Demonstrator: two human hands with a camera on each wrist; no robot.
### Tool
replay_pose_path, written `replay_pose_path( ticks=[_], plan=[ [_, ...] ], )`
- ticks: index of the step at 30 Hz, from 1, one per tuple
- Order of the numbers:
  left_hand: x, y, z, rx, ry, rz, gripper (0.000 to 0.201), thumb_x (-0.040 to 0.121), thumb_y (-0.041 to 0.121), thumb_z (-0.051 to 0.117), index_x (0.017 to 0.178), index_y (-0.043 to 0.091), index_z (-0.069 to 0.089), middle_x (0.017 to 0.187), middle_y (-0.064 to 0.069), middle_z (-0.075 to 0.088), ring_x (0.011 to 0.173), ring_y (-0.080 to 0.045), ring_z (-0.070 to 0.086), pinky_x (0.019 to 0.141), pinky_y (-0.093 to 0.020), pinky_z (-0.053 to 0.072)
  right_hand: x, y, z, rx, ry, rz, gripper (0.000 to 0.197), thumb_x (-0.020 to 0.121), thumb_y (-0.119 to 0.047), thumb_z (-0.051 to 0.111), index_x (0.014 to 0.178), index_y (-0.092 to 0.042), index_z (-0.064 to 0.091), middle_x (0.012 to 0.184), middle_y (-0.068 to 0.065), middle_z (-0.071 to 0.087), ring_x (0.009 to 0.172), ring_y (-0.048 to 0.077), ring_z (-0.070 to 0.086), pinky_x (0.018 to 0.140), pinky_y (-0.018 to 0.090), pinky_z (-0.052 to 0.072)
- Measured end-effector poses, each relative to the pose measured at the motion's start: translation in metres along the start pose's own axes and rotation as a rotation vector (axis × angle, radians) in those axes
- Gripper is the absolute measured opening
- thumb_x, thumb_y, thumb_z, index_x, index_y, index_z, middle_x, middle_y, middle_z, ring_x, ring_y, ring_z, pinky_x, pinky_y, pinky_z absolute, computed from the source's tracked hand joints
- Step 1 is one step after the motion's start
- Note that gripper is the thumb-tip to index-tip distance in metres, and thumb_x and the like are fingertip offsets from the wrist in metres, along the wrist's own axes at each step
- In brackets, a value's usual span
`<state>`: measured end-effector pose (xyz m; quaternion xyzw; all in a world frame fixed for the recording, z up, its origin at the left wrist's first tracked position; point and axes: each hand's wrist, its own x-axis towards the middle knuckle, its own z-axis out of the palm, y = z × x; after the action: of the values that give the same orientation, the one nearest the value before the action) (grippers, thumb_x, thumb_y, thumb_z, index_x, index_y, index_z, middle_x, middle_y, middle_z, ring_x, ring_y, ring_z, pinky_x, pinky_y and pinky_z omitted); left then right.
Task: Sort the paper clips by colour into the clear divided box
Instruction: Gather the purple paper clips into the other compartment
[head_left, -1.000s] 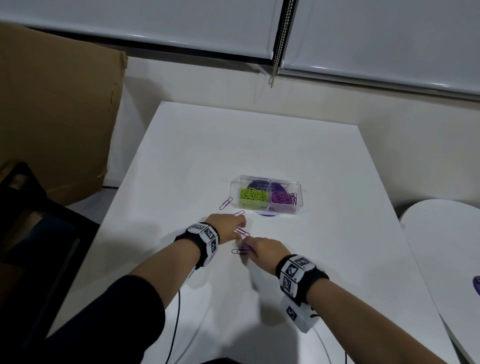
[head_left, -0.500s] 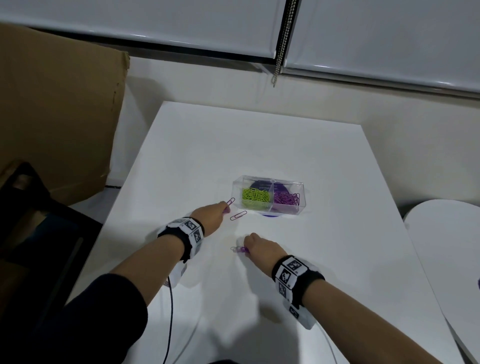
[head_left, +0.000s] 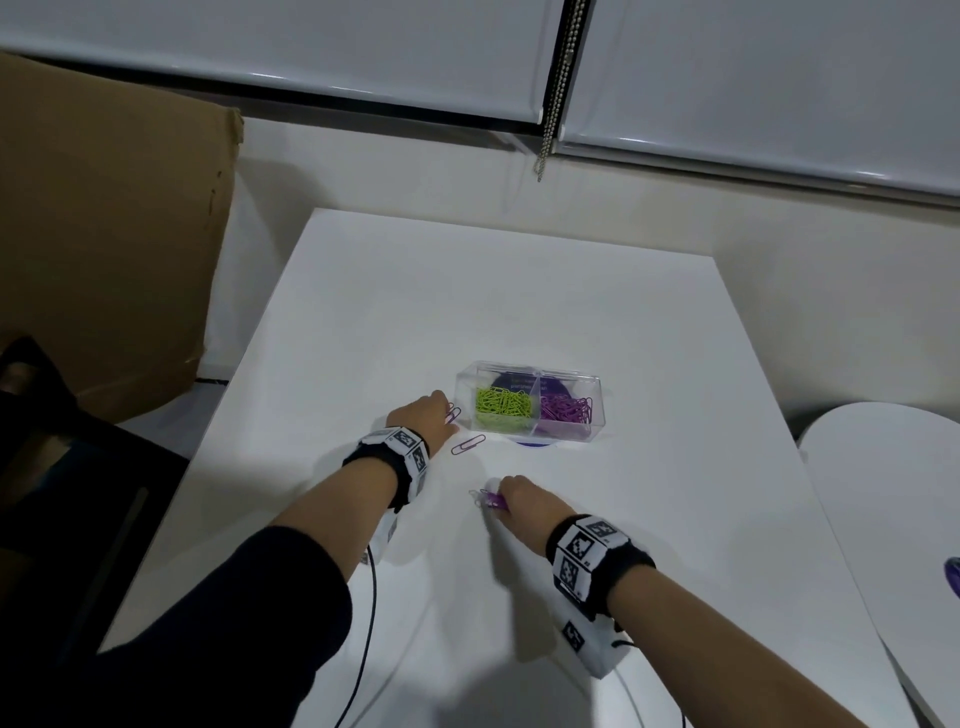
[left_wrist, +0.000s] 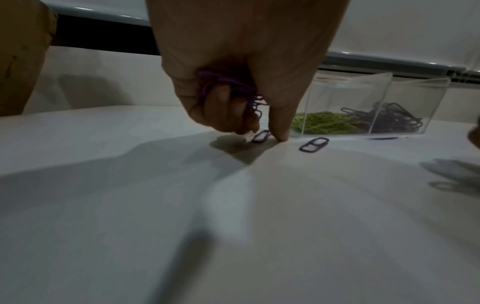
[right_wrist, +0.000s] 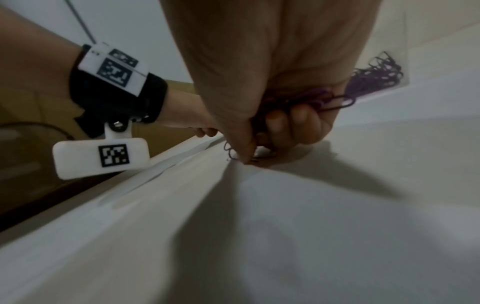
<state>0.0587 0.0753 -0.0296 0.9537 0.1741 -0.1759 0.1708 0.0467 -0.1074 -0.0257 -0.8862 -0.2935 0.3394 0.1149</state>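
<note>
The clear divided box (head_left: 528, 410) (left_wrist: 363, 107) stands mid-table, green clips (head_left: 503, 406) in its left cell and purple clips (head_left: 567, 410) in its right. My left hand (head_left: 423, 418) (left_wrist: 241, 82) is just left of the box, holding a bunch of purple clips (left_wrist: 228, 90) in curled fingers; its fingertip touches a purple clip (head_left: 453, 413) (left_wrist: 261, 136) lying on the table. A second loose purple clip (head_left: 468, 445) (left_wrist: 313, 144) lies nearby. My right hand (head_left: 524, 506) (right_wrist: 272, 102) grips its own bunch of purple clips (right_wrist: 324, 100) and pinches at one (head_left: 480, 497) on the table.
The white table (head_left: 519, 312) carries only the box and clips. A cardboard sheet (head_left: 104, 234) leans at the left, with a dark chair (head_left: 62, 493) below it. A round white table (head_left: 893, 519) is at the right. A black cable (head_left: 363, 623) trails near my left forearm.
My left hand moved up and left from the middle clips to the clip beside the box. The right hand stayed over the near clip, shifting slightly.
</note>
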Motion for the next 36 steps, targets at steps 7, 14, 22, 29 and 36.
replay_pose_path(
  ticks=[7, 14, 22, 29, 36],
  plan=[
    [-0.008, -0.008, 0.007, 0.077, -0.007, 0.029, 0.033, 0.099, 0.028, 0.039, 0.121, 0.005, 0.047, 0.128, -0.012, 0.046, 0.108, -0.032, 0.058, 0.088, -0.039, 0.046, 0.017, -0.011, -0.027, -0.091, 0.103, -0.008, 0.029, 0.096, -0.012, 0.033, 0.125, -0.009, 0.035, 0.092, 0.019, 0.064, 0.081, 0.033, 0.060, 0.065, 0.032, 0.036],
    [-0.036, -0.033, 0.018, 0.030, -0.048, 0.066, 0.030, 0.099, 0.017, 0.032, 0.126, 0.012, 0.044, 0.130, -0.008, 0.051, 0.113, -0.028, 0.055, 0.092, -0.035, 0.042, 0.045, -0.032, -0.035, -0.191, 0.070, -0.036, 0.036, 0.096, -0.024, 0.042, 0.129, -0.010, 0.039, 0.121, 0.015, 0.061, 0.110, 0.031, 0.059, 0.087, 0.040, 0.048],
    [-0.052, -0.039, 0.012, 0.032, -0.061, 0.061, 0.031, 0.100, 0.024, 0.028, 0.117, 0.006, 0.047, 0.122, -0.011, 0.056, 0.107, -0.029, 0.057, 0.088, -0.034, 0.043, 0.031, -0.028, -0.027, -0.147, -0.022, 0.004, 0.024, 0.096, -0.024, 0.042, 0.073, -0.015, 0.044, 0.116, 0.017, 0.061, 0.108, 0.032, 0.058, 0.089, 0.036, 0.045],
    [-0.049, -0.024, 0.001, 0.003, -0.200, 0.128, 0.032, 0.101, 0.028, 0.028, 0.120, 0.012, 0.049, 0.117, -0.010, 0.063, 0.105, -0.028, 0.059, 0.088, -0.032, 0.043, -0.004, 0.018, -0.045, -0.065, -0.051, -0.010, 0.010, 0.097, -0.021, 0.038, 0.097, -0.012, 0.040, 0.090, 0.007, 0.060, 0.087, 0.026, 0.059, 0.075, 0.031, 0.041],
    [-0.040, -0.001, -0.020, 0.047, -0.276, 0.226, 0.027, 0.098, 0.038, 0.039, 0.085, 0.015, 0.042, 0.100, -0.015, 0.062, 0.083, -0.025, 0.051, 0.072, -0.024, 0.032, 0.003, 0.027, -0.144, -0.502, 0.115, 0.115, 0.019, 0.095, -0.021, 0.038, 0.105, -0.014, 0.053, 0.109, 0.010, 0.064, 0.089, 0.027, 0.057, 0.075, 0.031, 0.042]
  ],
)
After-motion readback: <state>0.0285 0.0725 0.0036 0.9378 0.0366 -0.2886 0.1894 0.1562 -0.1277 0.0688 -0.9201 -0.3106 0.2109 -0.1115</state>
